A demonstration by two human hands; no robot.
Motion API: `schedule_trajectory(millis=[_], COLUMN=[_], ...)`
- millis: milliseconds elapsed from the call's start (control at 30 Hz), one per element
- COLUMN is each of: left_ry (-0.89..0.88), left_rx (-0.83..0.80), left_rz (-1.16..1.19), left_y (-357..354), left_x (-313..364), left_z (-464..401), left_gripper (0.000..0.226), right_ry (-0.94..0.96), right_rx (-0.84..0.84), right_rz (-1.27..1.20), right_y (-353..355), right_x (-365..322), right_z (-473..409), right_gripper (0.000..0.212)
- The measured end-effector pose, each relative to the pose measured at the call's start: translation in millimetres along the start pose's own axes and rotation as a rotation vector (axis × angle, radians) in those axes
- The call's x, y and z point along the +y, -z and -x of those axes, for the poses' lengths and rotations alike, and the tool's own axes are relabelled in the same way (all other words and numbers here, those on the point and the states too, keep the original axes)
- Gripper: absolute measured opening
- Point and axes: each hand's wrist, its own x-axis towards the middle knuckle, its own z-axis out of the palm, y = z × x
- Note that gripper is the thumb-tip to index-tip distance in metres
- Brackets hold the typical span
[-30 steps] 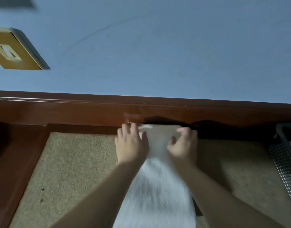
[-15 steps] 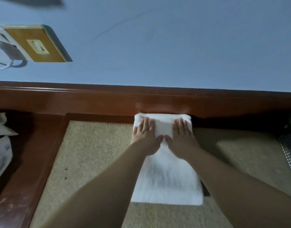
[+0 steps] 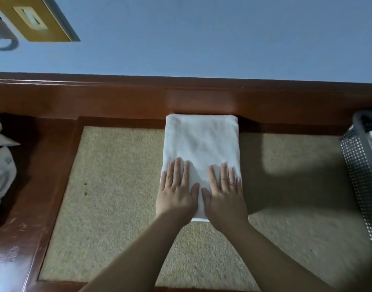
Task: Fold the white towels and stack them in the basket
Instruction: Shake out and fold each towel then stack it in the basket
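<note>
Left hand (image 3: 176,192) and right hand (image 3: 224,196) flat, fingers straight, side by side, forearms converging

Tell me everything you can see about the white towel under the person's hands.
The white towel is soft, fluffy cloth folded into a neat upright rectangle with rounded far corners. It lies flat on the beige carpet panel, its far edge up against the brown wooden border. The left hand and right hand press flat on its near half, side by side, fingers straight.
</note>
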Motion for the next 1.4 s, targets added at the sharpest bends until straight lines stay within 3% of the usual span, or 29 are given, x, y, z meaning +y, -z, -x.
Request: schedule_trajectory(millis=[233, 400, 633, 767, 867, 933, 1000, 1100, 1200, 1267, 1400], left_ry=[0.003, 0.01, -0.316, -0.343, -0.312, -0.283, -0.277, -0.306, -0.297, -0.303, -0.354], left_rx=[0.033, -0.1, -0.106, -0.076, -0.111, -0.171, -0.159, -0.124, -0.109, -0.2, -0.264], left_rz=[-0.001, -0.053, -0.132, -0.196, -0.31, -0.378, -0.428, -0.433, -0.29, -0.227, -0.147], left_y=[-17, 3, 12, 4, 4, 9, 16, 46, 102, 144, 233], left_x=[2, 7, -37, -53, -40, -31, -29, -23, -8, -2, 7], left_z=[-6, -4, 60, 69, 57, 51, 50, 56, 76, 92, 121], left_gripper=[0.072, 0.073, 0.096, 0.101, 0.111, 0.114, 0.109, 0.097, 0.051, 0.037, 0.033], right_ry=[0.016, 0.042, 0.273, 0.3, 0.204, 0.209, 0.196, 0.22, 0.257, 0.296, 0.314], right_rx=[0.073, 0.028, 0.019, 0.036, -0.049, -0.073, -0.136, -0.085, -0.082, -0.104, -0.124], right_rz=[0.037, 0.026, 0.048, 0.147, 0.206, 0.264, 0.314, 0.334, 0.23, 0.195, 0.065], right_y=[-22, -13, -8, -8, 2, 15, 29, 62, 118, 162, 249], right_x=[7, 9, 39, 51, 35, 23, 17, 16, 19, 23, 24], right_z=[-10, -4, 70, 76, 58, 54, 56, 60, 78, 94, 127], right_gripper=[0.07, 0.069, 0.067, 0.062, 0.085, 0.086, 0.072, 0.049, 0.028, 0.027, 0.038])
